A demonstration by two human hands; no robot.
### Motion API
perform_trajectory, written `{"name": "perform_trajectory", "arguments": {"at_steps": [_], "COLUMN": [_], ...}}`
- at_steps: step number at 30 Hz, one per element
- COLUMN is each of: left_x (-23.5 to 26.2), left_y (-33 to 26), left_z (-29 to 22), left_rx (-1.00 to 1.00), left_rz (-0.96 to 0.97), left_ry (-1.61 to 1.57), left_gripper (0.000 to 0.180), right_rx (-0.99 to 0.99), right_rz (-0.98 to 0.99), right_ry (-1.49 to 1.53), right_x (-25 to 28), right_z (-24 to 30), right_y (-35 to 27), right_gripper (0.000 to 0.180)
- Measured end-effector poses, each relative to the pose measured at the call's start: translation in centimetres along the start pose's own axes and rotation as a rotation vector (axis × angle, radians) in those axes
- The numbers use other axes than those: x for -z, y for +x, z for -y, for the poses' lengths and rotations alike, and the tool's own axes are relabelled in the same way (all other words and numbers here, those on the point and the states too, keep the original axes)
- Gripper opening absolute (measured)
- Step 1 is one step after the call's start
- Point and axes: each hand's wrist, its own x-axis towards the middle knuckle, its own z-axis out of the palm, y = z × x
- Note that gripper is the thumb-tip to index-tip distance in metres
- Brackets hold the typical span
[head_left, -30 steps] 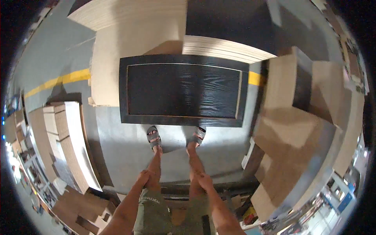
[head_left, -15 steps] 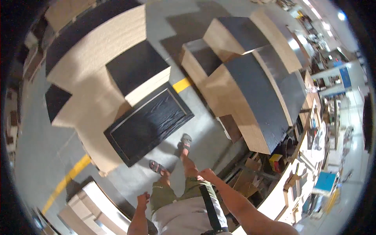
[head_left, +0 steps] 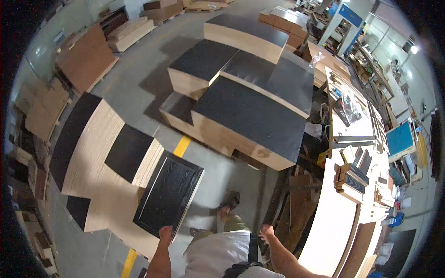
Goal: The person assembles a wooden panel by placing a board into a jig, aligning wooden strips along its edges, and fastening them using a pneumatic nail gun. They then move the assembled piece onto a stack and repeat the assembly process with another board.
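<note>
L hand grip pinched on near edge of black door panel; panel lies flat on pale board stack, overhanging twd floor. R hand curled into loose fist, holding nothing, just beside long tabletop. Dark-topped board stacks beyond yellow floor line.

Left hand: fingertips hidden behind the near edge of the black panelled door, so the grip itself cannot be read. Right hand: small, seen from the back; whether it holds anything cannot be told. Both forearms and the torso are cut off by the lower edge. One foot shows; the other is mostly hidden by the body. Small items on the long workbench are too small to identify.
</note>
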Motion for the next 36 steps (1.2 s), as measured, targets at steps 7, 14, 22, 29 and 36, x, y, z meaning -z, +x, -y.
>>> {"name": "perform_trajectory", "arguments": {"at_steps": [7, 14, 22, 29, 36], "left_x": [-12.8, -19.8, -25.1, -31.8, -39.3], "left_y": [-3.6, -3.4, 2.0, 13.3, 15.0], "left_z": [-17.9, -22.4, -24.7, -25.8, -37.9], "left_rx": [-0.108, -0.183, -0.199, -0.374, -0.596], "left_rz": [0.171, 0.274, 0.211, 0.298, 0.207], "left_ry": [0.053, 0.289, 0.375, 0.501, 0.653], "left_gripper": [0.027, 0.032, 0.031, 0.036, 0.033], "right_rx": [0.123, 0.531, 0.322, 0.352, 0.452], "right_rz": [-0.040, -0.008, -0.124, -0.186, -0.308], "right_ry": [0.000, 0.395, 0.426, 0.224, 0.025], "right_x": [0.8, -1.8, -0.8, -1.6, -3.4], "right_z": [2.1, 8.8, 13.1, 19.5, 26.9], "right_y": [-1.8, 1.2, -2.6, -3.2, -2.2], "right_gripper": [0.025, 0.022, 0.023, 0.025, 0.030]}}
